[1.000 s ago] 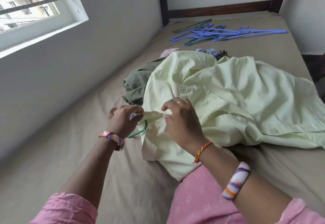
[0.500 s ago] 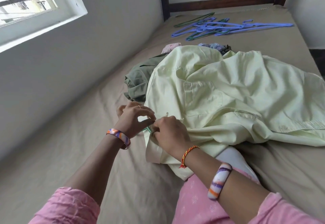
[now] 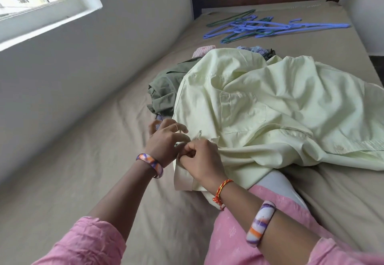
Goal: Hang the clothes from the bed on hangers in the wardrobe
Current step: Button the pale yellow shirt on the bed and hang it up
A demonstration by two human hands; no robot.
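Collar work on pale green shirt (image 3: 270, 106), mid-bed.
Left hand (image 3: 166, 142) and right hand (image 3: 199, 158) pinching the collar edge together, likely fastening over a hanger; spare hangers (image 3: 270, 26) at 12 o'clock.

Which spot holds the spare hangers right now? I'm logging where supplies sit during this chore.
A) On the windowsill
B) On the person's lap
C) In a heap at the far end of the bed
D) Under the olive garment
C: the blue and green hangers lie in a loose heap on the bed near the far frame, beyond the pale green shirt.
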